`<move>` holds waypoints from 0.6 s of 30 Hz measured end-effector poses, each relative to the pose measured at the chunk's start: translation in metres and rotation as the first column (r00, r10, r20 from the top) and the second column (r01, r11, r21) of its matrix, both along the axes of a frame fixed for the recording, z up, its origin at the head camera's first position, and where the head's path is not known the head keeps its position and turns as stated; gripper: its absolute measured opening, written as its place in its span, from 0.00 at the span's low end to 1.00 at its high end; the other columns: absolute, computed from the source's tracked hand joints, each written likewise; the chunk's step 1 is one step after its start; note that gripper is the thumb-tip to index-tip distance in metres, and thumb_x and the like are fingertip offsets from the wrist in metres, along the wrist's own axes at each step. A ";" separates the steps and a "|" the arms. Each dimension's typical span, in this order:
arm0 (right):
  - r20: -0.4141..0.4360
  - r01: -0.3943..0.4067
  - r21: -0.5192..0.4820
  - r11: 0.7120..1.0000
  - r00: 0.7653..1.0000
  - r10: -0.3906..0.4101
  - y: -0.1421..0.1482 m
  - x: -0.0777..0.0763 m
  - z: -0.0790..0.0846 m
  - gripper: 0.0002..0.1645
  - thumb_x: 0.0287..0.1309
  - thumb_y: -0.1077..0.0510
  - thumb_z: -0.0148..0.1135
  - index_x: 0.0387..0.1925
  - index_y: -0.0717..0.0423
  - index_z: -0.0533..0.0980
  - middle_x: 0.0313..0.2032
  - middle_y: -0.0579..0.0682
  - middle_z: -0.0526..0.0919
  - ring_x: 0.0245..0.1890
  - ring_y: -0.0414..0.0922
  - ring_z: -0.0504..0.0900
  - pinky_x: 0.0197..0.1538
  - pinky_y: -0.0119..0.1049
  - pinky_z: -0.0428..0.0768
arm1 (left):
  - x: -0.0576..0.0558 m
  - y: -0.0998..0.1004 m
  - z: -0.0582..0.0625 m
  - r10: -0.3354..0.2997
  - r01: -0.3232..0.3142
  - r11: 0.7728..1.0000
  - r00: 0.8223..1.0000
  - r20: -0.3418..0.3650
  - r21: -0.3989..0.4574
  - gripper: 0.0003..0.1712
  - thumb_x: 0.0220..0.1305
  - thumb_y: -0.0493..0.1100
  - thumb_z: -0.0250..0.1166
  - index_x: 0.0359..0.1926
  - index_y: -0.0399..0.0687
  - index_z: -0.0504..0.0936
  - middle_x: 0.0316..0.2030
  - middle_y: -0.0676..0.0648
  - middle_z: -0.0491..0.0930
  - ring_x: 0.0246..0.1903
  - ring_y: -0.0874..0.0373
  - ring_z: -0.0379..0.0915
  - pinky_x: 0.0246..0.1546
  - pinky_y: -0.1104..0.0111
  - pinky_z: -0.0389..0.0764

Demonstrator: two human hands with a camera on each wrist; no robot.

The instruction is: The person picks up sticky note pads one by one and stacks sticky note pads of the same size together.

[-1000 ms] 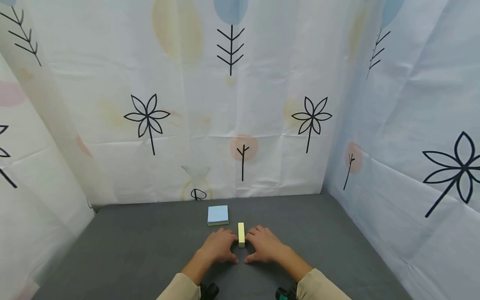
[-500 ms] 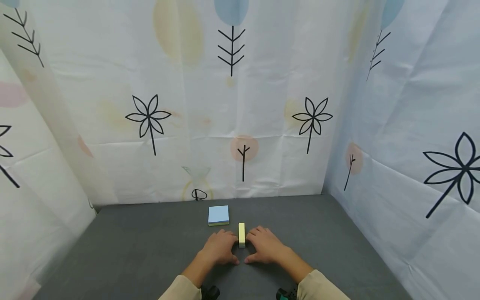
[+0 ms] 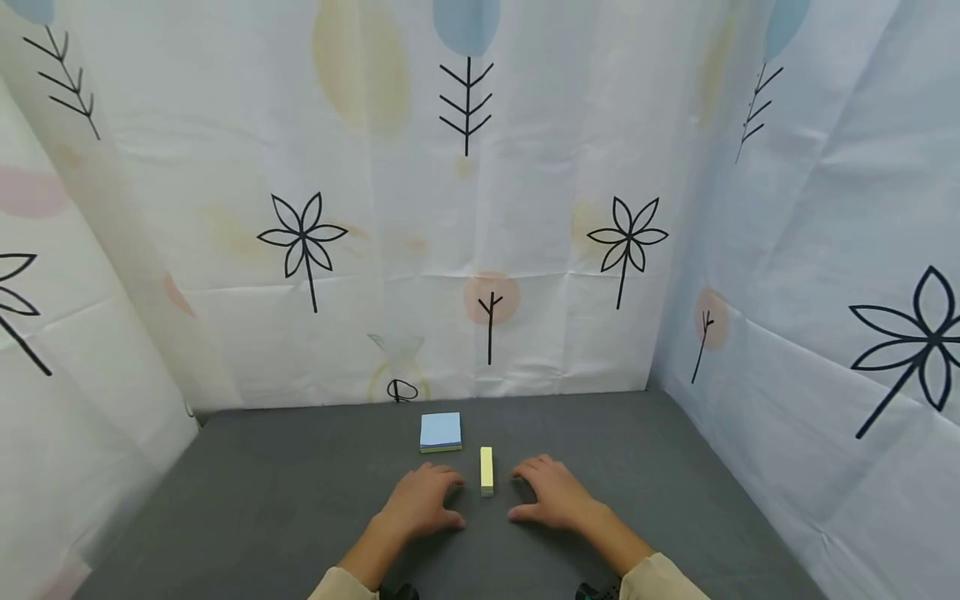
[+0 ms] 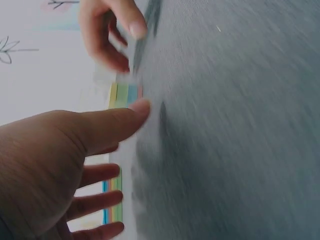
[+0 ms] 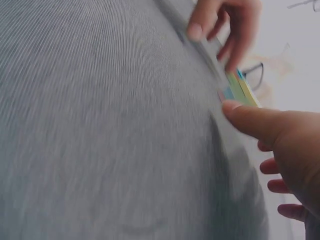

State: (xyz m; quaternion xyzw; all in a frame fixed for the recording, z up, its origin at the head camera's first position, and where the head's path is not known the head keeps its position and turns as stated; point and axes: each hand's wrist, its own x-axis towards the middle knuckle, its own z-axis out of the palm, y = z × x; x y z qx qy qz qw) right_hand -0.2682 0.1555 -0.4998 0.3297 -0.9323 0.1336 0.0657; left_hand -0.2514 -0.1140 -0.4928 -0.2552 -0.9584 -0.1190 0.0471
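A narrow pad of sticky notes (image 3: pixel 487 468) with a yellow top lies on the grey table between the two hands. In the left wrist view its side (image 4: pixel 121 95) shows yellow, green, blue and pink layers. Left of it my left hand (image 3: pixel 422 500) hovers with bent, relaxed fingers, a gap between fingertips and pad. My right hand (image 3: pixel 557 493) mirrors it on the other side, palm inward, thumb apart from the fingers and nothing held. Just behind, slightly left, sits a square sticky note pad (image 3: pixel 441 430) with a light blue top.
The grey tabletop (image 3: pixel 300 483) reaches back to a white curtain (image 3: pixel 525 208) printed with plants and pale spots. More curtain (image 3: pixel 787 350) hangs along the right side and the left side.
Both hands have moved outward from the narrow pad, left hand leftward and right hand rightward, after their fingers were close at its sides. The pads remain in place; the head view has shifted slightly.
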 end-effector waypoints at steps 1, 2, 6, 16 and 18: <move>0.001 0.010 -0.024 1.000 1.000 -0.010 0.005 0.001 -0.001 0.36 0.49 0.34 0.69 0.51 0.54 0.78 0.50 0.51 0.80 0.52 0.51 0.75 0.52 0.54 0.71 | 0.001 -0.006 -0.002 -0.003 0.003 1.000 1.000 -0.021 0.022 0.32 0.43 0.60 0.77 0.49 0.53 0.84 0.49 0.52 0.81 0.48 0.51 0.74 0.43 0.50 0.75; 0.001 0.020 -0.047 0.999 1.000 -0.020 0.009 0.002 -0.001 0.36 0.49 0.35 0.70 0.51 0.55 0.78 0.50 0.51 0.80 0.52 0.52 0.75 0.52 0.55 0.71 | 0.002 -0.012 -0.004 -0.003 0.005 0.999 0.999 -0.042 0.040 0.32 0.43 0.59 0.77 0.50 0.53 0.83 0.49 0.52 0.81 0.48 0.51 0.74 0.44 0.50 0.75; -0.013 0.069 -0.114 0.991 0.997 -0.071 0.028 0.007 -0.004 0.35 0.49 0.37 0.71 0.51 0.56 0.78 0.49 0.52 0.81 0.52 0.52 0.76 0.52 0.55 0.71 | 0.007 -0.036 -0.008 0.004 0.009 0.994 0.993 -0.114 0.113 0.31 0.45 0.57 0.77 0.51 0.50 0.83 0.49 0.51 0.81 0.48 0.50 0.75 0.44 0.51 0.75; -0.031 0.161 -0.215 0.963 0.985 -0.172 0.071 0.023 -0.010 0.32 0.51 0.41 0.71 0.51 0.57 0.78 0.48 0.50 0.81 0.52 0.53 0.76 0.53 0.57 0.70 | 0.033 -0.098 -0.006 0.124 -0.108 0.978 0.989 -0.082 0.181 0.31 0.44 0.52 0.79 0.52 0.53 0.83 0.53 0.51 0.79 0.53 0.49 0.73 0.50 0.47 0.72; -0.024 0.200 -0.226 0.954 0.977 -0.210 0.079 0.026 -0.011 0.32 0.51 0.40 0.71 0.51 0.57 0.78 0.48 0.50 0.81 0.53 0.53 0.75 0.53 0.57 0.70 | 0.038 -0.112 -0.007 0.160 -0.144 0.973 0.984 -0.081 0.178 0.31 0.43 0.53 0.79 0.52 0.55 0.84 0.54 0.51 0.79 0.54 0.48 0.73 0.50 0.46 0.71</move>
